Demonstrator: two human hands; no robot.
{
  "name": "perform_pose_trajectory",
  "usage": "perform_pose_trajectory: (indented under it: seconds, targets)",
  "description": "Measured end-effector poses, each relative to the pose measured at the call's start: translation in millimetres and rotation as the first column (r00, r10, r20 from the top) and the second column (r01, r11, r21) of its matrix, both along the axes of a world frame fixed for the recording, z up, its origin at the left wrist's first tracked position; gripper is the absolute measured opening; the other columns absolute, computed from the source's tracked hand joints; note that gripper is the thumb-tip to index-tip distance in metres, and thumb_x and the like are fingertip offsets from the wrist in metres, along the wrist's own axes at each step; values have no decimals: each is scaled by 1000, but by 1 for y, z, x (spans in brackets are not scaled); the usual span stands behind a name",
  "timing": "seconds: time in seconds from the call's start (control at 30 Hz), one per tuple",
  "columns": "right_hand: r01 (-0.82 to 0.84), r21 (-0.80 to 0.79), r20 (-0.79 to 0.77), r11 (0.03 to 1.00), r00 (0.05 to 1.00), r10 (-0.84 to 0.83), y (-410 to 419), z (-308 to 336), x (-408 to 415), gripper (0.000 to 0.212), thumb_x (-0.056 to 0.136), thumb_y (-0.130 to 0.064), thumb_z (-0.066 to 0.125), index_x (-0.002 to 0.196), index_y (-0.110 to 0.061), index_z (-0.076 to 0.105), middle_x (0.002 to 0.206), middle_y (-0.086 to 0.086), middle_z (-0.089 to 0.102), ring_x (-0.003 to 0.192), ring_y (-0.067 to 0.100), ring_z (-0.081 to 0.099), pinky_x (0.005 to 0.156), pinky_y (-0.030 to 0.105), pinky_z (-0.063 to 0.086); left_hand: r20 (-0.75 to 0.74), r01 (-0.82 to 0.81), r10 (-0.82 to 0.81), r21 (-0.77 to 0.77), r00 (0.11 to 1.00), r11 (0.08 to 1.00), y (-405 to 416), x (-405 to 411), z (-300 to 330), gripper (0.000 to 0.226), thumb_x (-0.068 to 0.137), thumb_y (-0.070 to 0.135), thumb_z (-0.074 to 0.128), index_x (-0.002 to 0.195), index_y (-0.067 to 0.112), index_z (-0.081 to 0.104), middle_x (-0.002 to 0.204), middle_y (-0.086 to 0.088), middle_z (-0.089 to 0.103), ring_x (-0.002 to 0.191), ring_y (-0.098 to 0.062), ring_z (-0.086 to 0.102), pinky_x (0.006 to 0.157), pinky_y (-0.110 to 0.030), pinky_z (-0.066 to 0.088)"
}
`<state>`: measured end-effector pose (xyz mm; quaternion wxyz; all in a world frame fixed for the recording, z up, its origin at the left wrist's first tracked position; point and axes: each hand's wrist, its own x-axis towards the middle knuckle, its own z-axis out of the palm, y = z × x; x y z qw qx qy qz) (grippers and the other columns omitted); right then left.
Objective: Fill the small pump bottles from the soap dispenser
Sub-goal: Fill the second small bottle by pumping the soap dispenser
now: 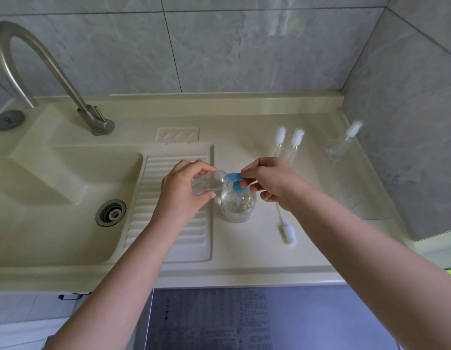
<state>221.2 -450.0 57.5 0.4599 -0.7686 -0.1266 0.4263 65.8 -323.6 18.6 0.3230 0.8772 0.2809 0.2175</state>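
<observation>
Small bottle (206, 184) | left hand (184, 188) holds | dispenser (238, 200) label unreadable

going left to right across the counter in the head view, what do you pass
sink drain → faucet base → left hand holding small bottle → soap dispenser → right hand → loose pump → small bottle by the wall

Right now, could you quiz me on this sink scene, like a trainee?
1. True or false: the left hand holds a small clear bottle tipped toward the blue pump head.
2. What does the right hand touch? A) faucet B) blue pump head C) drain
3. Fill in: a loose pump with its tube lies on the ____.

Key: 1 true; 2 B; 3 counter.
</observation>
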Motion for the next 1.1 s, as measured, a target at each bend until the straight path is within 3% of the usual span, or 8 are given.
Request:
perform_pose_trajectory:
  seconds: [0.2,0.63,0.9,1.1]
  targets:
    - [0,16,41,1000,999,-1,-2,-9,-5,5,94,-13,60,92,-14,64,71,-1,72,49,9,52,46,21,29,0,-2,2,-3,1000,1000,-2,-1,0,49,65,10,89,106,28,70,101,7,62,94,-6,60,90,-21,44]
    - [-32,-11,21,999,999,32,-2,-5,0,5,95,-15,60,93,-16,64,72,-2,72,58,12,50,48,22,30,16,15,-15,-9,1000,1000,0,-1,-2,49,64,9,88,106,27,70,103,5,63,96,-8,61,92,-22,47]
    - [-21,4,12,1000,1000,21,-3,-6,0,6,95,-12,60,93,-15,64,71,-2,71,57,12,49,47,21,29,4,-1,1,11,1000,1000,2,-5,-3,48,63,11,90,104,27,70,99,7,63,94,-7,60,84,-7,39]
    - [-35,-5,7,999,999,35,-2,-6,0,5,94,-12,60,93,-15,64,68,-2,71,55,12,49,45,20,27,-7,3,-3,17,1000,1000,3,-3,-3,48,63,10,89,104,27,71,99,6,62,93,-7,60,86,-17,43]
